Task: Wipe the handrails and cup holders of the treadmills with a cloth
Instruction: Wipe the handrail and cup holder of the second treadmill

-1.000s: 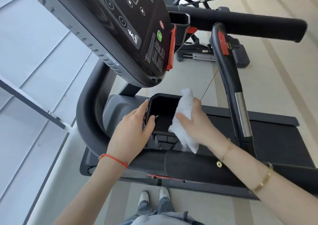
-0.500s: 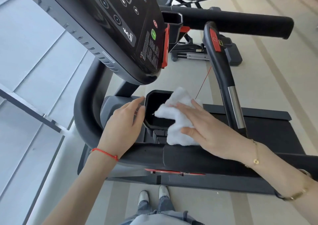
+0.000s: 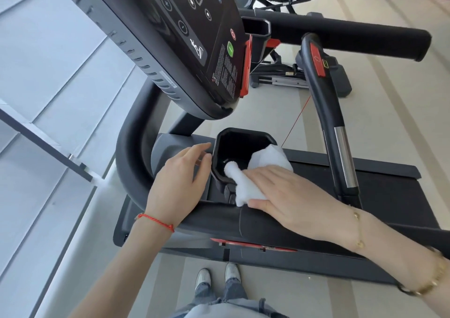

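The right hand [image 3: 289, 196] lies flat with its fingers straight, pressing a white cloth [image 3: 253, 179] against the near right rim of the black cup holder [image 3: 233, 145] — part of the cloth bunches over the rim and a rolled end dips into the holder's dark well, while the rest drapes down toward the padded front handrail [image 3: 219, 222] that runs across below both wrists. The left hand [image 3: 180, 184] is open and relaxed, fingers loosely extended, with its fingertips touching the holder's left outer wall; it holds nothing. A red string bracelet [image 3: 155, 221] circles the left wrist, and gold chains sit on the right wrist and forearm. Above the holder tilts the treadmill's console [image 3: 190, 38], black with white icons and a green button. To the right an upright grip [image 3: 328, 113] with a red patch and a silver sensor band rises beside the dark belt deck, and a long side handrail [image 3: 341, 34] stretches behind it. Shoes [image 3: 216, 278] stand on the floor below.
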A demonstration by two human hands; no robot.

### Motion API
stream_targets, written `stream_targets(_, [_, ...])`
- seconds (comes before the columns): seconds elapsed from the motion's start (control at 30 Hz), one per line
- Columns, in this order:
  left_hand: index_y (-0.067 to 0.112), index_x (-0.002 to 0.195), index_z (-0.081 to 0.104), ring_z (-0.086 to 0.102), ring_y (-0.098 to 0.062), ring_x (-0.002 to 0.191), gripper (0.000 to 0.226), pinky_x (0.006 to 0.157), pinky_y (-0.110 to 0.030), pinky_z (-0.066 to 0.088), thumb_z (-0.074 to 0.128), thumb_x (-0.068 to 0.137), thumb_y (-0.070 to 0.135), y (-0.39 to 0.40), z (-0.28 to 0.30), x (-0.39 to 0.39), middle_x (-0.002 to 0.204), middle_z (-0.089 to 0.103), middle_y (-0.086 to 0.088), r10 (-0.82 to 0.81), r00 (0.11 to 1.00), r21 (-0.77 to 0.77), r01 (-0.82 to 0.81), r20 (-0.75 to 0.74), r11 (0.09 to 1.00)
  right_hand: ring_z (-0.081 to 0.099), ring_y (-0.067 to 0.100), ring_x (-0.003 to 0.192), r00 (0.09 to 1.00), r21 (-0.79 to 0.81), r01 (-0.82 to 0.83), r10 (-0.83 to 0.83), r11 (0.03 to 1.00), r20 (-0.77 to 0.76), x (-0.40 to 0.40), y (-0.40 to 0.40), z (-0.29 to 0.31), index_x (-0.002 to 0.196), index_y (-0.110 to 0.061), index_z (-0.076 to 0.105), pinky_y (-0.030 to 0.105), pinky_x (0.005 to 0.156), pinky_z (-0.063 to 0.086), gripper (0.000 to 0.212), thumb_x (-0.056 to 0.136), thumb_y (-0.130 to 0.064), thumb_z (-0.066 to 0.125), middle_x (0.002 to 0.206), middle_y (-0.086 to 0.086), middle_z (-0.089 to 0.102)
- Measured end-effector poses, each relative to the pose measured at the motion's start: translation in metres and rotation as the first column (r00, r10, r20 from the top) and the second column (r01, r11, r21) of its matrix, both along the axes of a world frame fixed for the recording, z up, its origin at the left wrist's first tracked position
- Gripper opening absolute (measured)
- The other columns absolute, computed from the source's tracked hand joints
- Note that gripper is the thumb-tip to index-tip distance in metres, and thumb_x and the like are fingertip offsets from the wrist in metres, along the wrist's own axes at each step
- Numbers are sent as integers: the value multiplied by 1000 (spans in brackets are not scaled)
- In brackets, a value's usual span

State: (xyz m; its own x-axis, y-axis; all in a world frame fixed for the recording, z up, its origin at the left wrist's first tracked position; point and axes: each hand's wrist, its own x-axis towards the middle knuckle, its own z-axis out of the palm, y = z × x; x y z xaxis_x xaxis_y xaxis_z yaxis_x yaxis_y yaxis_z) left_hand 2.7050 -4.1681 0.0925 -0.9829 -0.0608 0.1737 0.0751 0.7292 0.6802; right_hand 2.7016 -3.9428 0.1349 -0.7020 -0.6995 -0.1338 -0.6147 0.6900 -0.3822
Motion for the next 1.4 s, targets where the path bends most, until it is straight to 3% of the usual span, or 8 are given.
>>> stream_targets(0.2, [32, 127, 58, 62, -9, 98, 32, 84, -35, 53, 43, 100, 36, 1, -1, -1, 110, 66, 12, -1, 1000, -4, 1, 11, 1000, 45, 11, 77, 998, 30, 70, -70, 997, -7, -16, -49, -6, 90, -20, 43, 26, 72, 23, 30, 103, -44, 29, 78, -13, 49])
stream_targets(0.43, [30, 130, 57, 61, -7, 97, 34, 85, -35, 52, 44, 99, 35, 2, 2, 0, 108, 66, 12, -25, 1000, -17, 25, 17, 1000, 46, 14, 90, 976, 4, 118, -115, 993, -184, 4, -17, -8, 99, -16, 53, 20, 77, 28, 43, 95, -52, 29, 94, -5, 55])
stream_targets(0.63, [26, 133, 54, 60, -11, 105, 37, 89, -37, 50, 44, 99, 35, 2, 8, -1, 111, 65, 13, -49, 999, -46, 49, 17, 998, 41, 4, 89, 864, -299, 389, -458, 871, -209, 17, -11, -17, 105, -11, 53, -4, 84, 23, 30, 97, -38, 44, 100, -1, 55])
stream_targets(0.77, [25, 135, 53, 60, -14, 106, 37, 89, -40, 51, 46, 99, 34, 8, 10, -6, 118, 63, 9, -58, 998, -46, 58, 2, 997, 40, 11, 108, 750, -394, 485, -603, 781, -271, 0, -19, -11, 121, -14, 39, 13, 88, 33, 38, 95, -42, 32, 121, 6, 51])
stream_targets(0.9, [21, 141, 45, 59, -16, 111, 44, 91, -39, 49, 47, 99, 34, 13, 6, -13, 128, 59, 4, -60, 998, -58, 62, 30, 996, 30, 12, 127, 813, -324, 541, -581, 776, -34, -21, -23, -16, 134, -14, 35, 8, 93, 19, 37, 101, -30, 35, 140, 0, 36])
stream_targets(1.03, [23, 147, 37, 57, -15, 112, 51, 92, -36, 49, 46, 98, 36, 15, 1, -13, 126, 59, 4, -77, 995, -56, 80, 64, 995, 12, 13, 143, 875, -206, 461, -481, 863, -58, -23, -22, -26, 144, -22, 31, 16, 107, 9, 43, 103, -28, 39, 155, -5, 17])
stream_targets(1.23, [27, 145, 39, 58, -15, 113, 51, 92, -38, 50, 47, 96, 38, 13, -2, -15, 124, 61, 6, -68, 995, -21, 69, 72, 997, 5, 3, 146, 897, -333, 440, -422, 834, 129, -31, -10, -26, 144, -42, 37, 24, 116, 10, 49, 100, -24, 50, 159, -21, 5])
stream_targets(1.4, [26, 145, 38, 59, -18, 108, 51, 91, -41, 50, 49, 96, 37, 13, -3, -15, 118, 63, 5, -71, 995, -6, 71, 72, 997, 31, 0, 133, 879, -371, 469, -465, 801, 107, -65, -13, -23, 139, -30, 48, -8, 95, 12, 40, 99, -25, 51, 152, -13, 29])
